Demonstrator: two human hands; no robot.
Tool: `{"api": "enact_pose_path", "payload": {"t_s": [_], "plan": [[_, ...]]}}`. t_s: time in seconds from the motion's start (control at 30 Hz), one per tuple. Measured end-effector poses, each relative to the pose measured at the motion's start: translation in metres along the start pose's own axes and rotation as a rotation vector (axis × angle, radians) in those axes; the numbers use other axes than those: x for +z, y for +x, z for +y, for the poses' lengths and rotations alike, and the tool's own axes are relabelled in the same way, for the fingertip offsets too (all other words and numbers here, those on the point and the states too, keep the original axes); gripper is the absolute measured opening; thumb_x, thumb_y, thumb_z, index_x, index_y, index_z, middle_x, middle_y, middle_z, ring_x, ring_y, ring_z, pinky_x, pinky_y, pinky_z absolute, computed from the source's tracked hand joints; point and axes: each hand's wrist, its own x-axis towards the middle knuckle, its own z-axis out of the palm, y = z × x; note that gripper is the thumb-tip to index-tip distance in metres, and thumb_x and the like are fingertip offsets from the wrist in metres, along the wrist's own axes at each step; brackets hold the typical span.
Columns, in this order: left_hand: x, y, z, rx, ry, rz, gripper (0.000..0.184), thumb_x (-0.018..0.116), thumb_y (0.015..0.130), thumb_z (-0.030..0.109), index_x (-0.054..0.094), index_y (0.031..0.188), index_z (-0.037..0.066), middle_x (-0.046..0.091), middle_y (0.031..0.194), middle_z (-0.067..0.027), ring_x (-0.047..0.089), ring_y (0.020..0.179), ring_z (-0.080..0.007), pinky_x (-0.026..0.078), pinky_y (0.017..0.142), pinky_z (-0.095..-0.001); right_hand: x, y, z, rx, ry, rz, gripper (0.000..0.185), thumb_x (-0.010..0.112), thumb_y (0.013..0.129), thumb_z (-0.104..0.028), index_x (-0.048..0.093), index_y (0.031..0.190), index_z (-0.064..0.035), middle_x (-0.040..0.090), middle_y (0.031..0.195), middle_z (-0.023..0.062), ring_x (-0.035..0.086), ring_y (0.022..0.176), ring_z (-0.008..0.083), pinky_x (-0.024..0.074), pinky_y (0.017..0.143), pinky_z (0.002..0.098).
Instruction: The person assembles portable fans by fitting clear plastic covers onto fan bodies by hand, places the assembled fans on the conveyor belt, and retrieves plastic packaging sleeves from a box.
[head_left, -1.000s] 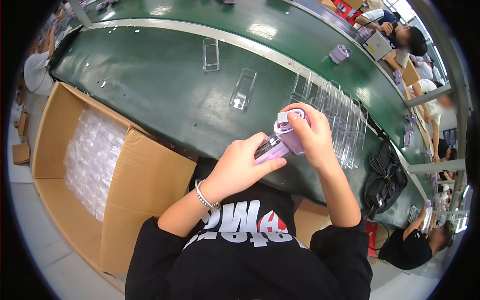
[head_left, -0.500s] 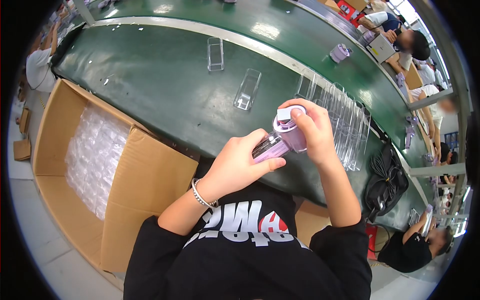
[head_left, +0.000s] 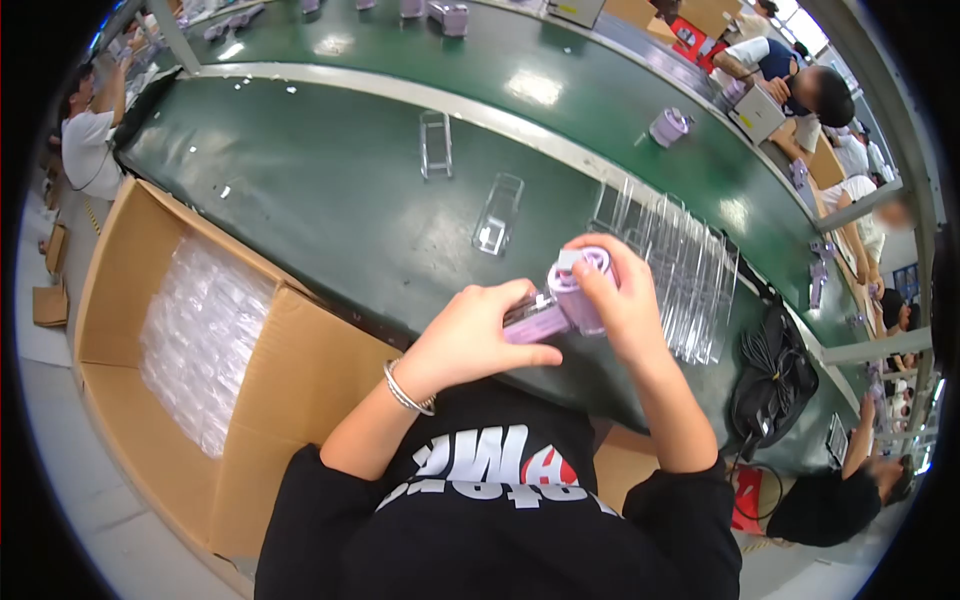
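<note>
Lilac device (head_left: 540, 324) looks stiff, fairly light, likely slick; hold by the round body (head_left: 580, 306), where right hand (head_left: 625, 302) grips, left hand (head_left: 466, 332) clasping the narrower end.

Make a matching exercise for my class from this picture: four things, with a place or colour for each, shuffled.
Things:
1. Nearest lilac device
2. Clear plastic pile
3. Coiled cable
4. Bracelet

Matches:
A. Black
B. Around the left wrist
C. Held by left hand and right hand
D. Inside the cardboard box

Pairs: 1-C, 2-D, 3-A, 4-B
</note>
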Motion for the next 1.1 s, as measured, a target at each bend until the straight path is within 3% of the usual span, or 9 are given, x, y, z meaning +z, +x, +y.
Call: {"api": "enact_pose_path", "payload": {"t_s": [0.2, 0.27, 0.43, 0.63, 0.7, 0.8, 0.93, 1.0, 1.1], "plan": [[-0.007, -0.002, -0.003, -0.041, 0.061, 0.056, 0.050, 0.081, 0.063, 0.033, 0.061, 0.093, -0.001, 0.065, 0.074, -0.0179, 0.066, 0.068, -0.0294, 0.050, 0.065, -0.0339, 0.015, -0.008, -0.022, -0.076, -0.083, 0.061, 0.036, 0.068, 0.078, -0.023, 0.058, 0.104, -0.0001, 0.064, 0.081, 0.0108, 0.061, 0.075, 0.0155, 0.0488, 0.071, 0.0292], [-0.003, -0.006, 0.004, 0.000, 0.016, 0.152, 0.047, 0.085, 0.060, 0.029, 0.059, 0.083, -0.002, 0.059, 0.065, -0.0115, 0.057, 0.059, -0.0140, 0.047, 0.060, -0.0306, 0.010, 0.000, -0.014, -0.117, 0.012, 0.021, 0.032, 0.066, 0.078, -0.021, 0.060, 0.100, 0.0013, 0.064, 0.081, 0.0112, 0.061, 0.074, 0.0150, 0.0486, 0.069, 0.0281], [0.017, -0.004, 0.013, -0.113, 0.137, 0.257, 0.044, 0.079, 0.065, 0.032, 0.059, 0.083, -0.003, 0.064, 0.071, -0.0177, 0.066, 0.065, -0.0275, 0.050, 0.061, -0.0338, 0.004, 0.017, -0.005, -0.095, -0.016, -0.031, 0.029, 0.065, 0.077, -0.023, 0.063, 0.094, 0.0007, 0.065, 0.076, 0.0102, 0.062, 0.071, 0.0138, 0.0484, 0.067, 0.0270], [0.013, -0.003, 0.015, -0.102, 0.108, 0.232, 0.038, 0.075, 0.067, 0.031, 0.060, 0.083, 0.000, 0.065, 0.074, -0.0195, 0.065, 0.071, -0.0346, 0.052, 0.066, -0.0390, 0.003, 0.016, -0.011, -0.124, -0.052, -0.020, 0.032, 0.066, 0.078, -0.029, 0.063, 0.091, 0.0000, 0.065, 0.075, 0.0105, 0.063, 0.071, 0.0155, 0.0482, 0.067, 0.0275], [0.016, -0.005, 0.016, -0.067, 0.103, 0.241, 0.037, 0.075, 0.067, 0.028, 0.058, 0.082, -0.001, 0.064, 0.070, -0.0183, 0.065, 0.066, -0.0321, 0.051, 0.063, -0.0372, 0.002, 0.021, -0.007, -0.122, 0.007, -0.038, 0.033, 0.064, 0.079, -0.031, 0.064, 0.089, 0.0008, 0.065, 0.074, 0.0091, 0.061, 0.070, 0.0137, 0.0472, 0.066, 0.0265], [0.017, -0.011, 0.032, -0.135, -0.067, 0.280, 0.037, 0.079, 0.066, 0.024, 0.056, 0.079, -0.002, 0.059, 0.064, -0.0091, 0.052, 0.057, -0.0108, 0.045, 0.056, -0.0290, -0.011, 0.031, -0.020, -0.066, 0.036, -0.234, 0.030, 0.057, 0.085, -0.025, 0.063, 0.093, 0.0036, 0.064, 0.079, 0.0052, 0.058, 0.075, 0.0095, 0.0457, 0.069, 0.0238], [0.016, -0.010, 0.040, -0.128, -0.061, 0.320, 0.037, 0.080, 0.066, 0.023, 0.055, 0.078, -0.002, 0.059, 0.065, -0.0092, 0.051, 0.057, -0.0107, 0.045, 0.057, -0.0290, -0.009, 0.036, -0.033, -0.101, 0.078, -0.203, 0.035, 0.064, 0.079, -0.031, 0.065, 0.085, 0.0031, 0.064, 0.071, 0.0073, 0.058, 0.065, 0.0106, 0.0466, 0.062, 0.0263], [0.013, -0.004, 0.034, -0.067, 0.012, 0.335, 0.036, 0.075, 0.068, 0.026, 0.055, 0.077, -0.003, 0.062, 0.065, -0.0164, 0.063, 0.058, -0.0249, 0.048, 0.057, -0.0343, -0.005, 0.036, -0.033, -0.106, 0.013, -0.116, 0.037, 0.065, 0.078, -0.033, 0.066, 0.086, 0.0031, 0.065, 0.072, 0.0101, 0.061, 0.067, 0.0136, 0.0485, 0.064, 0.0277], [0.010, 0.002, 0.027, -0.080, -0.020, 0.312, 0.035, 0.075, 0.067, 0.026, 0.058, 0.077, -0.003, 0.063, 0.067, -0.0166, 0.064, 0.061, -0.0259, 0.049, 0.060, -0.0341, -0.001, 0.033, -0.032, -0.126, -0.066, -0.041, 0.040, 0.066, 0.077, -0.035, 0.066, 0.087, 0.0030, 0.066, 0.073, 0.0131, 0.063, 0.066, 0.0174, 0.0500, 0.065, 0.0293]]}}
